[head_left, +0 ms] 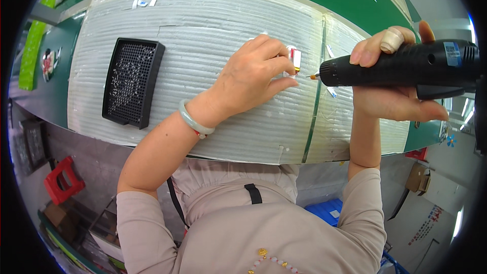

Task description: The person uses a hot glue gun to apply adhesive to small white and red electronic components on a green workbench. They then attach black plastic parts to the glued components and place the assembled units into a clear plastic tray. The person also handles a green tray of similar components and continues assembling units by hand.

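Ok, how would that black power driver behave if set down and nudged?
The black power driver might roll, as its barrel looks rounded, though the jutting lever could stop it. Its thickness in the right hand suggests some heft. The thin tip may be fragile.

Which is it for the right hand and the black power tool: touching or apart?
Touching: the head view shows the right hand gripping the black power tool, fingers curled over its upper side.
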Tool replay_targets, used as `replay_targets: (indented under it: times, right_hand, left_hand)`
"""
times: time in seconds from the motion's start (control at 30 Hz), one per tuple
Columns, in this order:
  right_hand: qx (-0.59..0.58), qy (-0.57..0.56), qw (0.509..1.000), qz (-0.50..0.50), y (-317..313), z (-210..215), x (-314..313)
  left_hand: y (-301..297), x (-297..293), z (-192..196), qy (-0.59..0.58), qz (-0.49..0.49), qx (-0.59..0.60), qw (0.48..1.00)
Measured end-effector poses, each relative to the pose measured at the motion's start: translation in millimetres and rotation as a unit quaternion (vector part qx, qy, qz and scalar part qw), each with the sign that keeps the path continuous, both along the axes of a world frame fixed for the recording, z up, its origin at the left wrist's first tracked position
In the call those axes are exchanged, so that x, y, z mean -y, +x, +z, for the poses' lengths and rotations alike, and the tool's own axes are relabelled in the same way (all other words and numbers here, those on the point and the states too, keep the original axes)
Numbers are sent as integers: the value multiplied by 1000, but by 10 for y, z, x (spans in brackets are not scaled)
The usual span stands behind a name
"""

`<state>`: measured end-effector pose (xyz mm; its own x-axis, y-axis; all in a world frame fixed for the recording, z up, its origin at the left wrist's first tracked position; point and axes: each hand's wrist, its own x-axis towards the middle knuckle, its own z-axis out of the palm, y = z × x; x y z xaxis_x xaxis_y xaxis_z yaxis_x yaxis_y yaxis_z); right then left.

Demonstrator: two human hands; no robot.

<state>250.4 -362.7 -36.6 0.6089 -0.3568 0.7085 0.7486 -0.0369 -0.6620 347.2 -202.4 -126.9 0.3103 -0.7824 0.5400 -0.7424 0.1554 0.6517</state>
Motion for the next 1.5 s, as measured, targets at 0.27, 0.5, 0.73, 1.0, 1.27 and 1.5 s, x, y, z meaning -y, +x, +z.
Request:
replay_targets:
  times: [0.27, 0.5, 0.73, 1.0, 1.27, 1.5]
  right_hand:
    - [20, -48, 997, 58, 68, -25, 143]
    - [-28, 18, 989, -147, 150, 148, -88]
    - [-110, 84, 987, -85, 164, 66, 15]
    - [-204, 55, 975, -72, 139, 176, 68]
    - [-233, 54, 970, -52, 134, 200, 77]
    - [-359, 45, 932, 26, 88, 129, 102]
  left_hand:
    - [-50, 116, -24, -50, 36, 66, 996]
    - [-114, 161, 12, -57, 46, 121, 990]
    - [-186, 199, 8, -17, 74, 138, 987]
    - [-197, 184, 89, 42, 89, 26, 995]
    - [-107, 75, 202, 96, -30, 24, 995]
    - [-44, 27, 142, 121, -25, -22, 992]
